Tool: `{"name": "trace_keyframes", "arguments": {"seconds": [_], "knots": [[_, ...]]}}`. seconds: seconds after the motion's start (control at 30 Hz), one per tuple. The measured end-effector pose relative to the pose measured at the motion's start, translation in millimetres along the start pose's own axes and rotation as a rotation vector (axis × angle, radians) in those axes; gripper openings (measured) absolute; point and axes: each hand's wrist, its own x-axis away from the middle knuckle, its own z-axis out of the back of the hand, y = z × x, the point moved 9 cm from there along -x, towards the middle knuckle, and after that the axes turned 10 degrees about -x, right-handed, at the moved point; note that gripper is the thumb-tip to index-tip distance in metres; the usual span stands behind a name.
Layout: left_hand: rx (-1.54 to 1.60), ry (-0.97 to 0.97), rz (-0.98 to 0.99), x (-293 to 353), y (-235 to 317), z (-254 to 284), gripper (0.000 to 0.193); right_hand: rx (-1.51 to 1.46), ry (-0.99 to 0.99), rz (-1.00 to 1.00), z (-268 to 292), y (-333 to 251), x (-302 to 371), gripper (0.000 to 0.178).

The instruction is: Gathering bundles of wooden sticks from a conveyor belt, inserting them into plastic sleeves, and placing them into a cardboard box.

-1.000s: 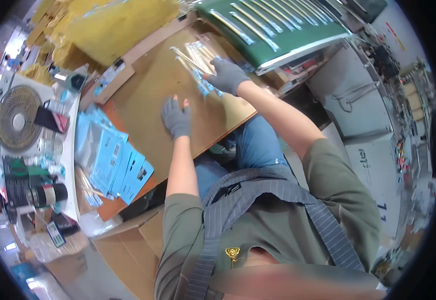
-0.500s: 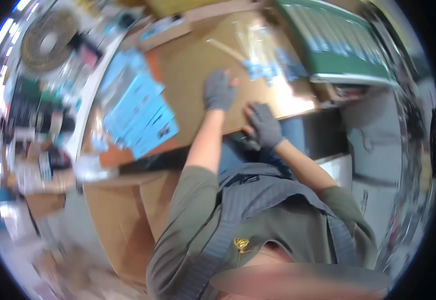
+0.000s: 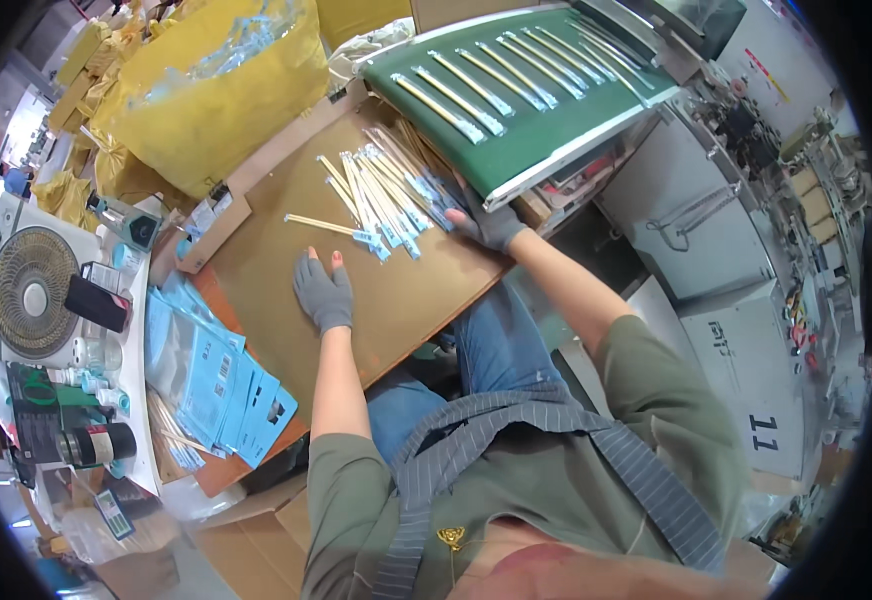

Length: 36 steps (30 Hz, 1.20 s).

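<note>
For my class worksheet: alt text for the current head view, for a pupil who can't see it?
A person's grey-gloved left hand rests on a brown tabletop; the gloved right hand is beside a pile of wrapped sticks. More sticks lie in a row on a green belt; blue packets lie at left.

Table (image 3: 261,300) with sticks (image 3: 381,197), blue packets (image 3: 218,372)

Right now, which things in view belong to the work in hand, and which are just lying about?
Likely in the work:
wrapped sticks, beside the right hand
green belt, bearing more sticks
table, under the left hand
blue packs, possibly

Apparently just lying about:
fan
black jar
</note>
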Motion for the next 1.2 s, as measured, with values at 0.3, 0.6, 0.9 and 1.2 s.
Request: {"name": "trace_keyframes", "arguments": {"seconds": [0.3,0.6,0.9,1.2], "knots": [[0.176,-0.175,0.208,-21.4,-5.7,-23.9,0.053,0.031,0.092,0.081,-84.3,-47.3,-41.9,0.051],[0.213,-0.216,0.166,-16.4,-24.5,-27.6,0.055,-0.312,0.053,0.048,-105.0,-91.6,-2.6,0.076],[0.134,-0.092,0.086,-21.0,-19.4,-35.9,0.059,-0.084,0.303,0.048,-47.2,-85.7,67.8,0.048],[0.127,-0.099,0.115,-22.7,-4.5,-20.1,0.058,-0.088,0.218,0.179,-35.3,-102.2,59.5,0.035]]}}
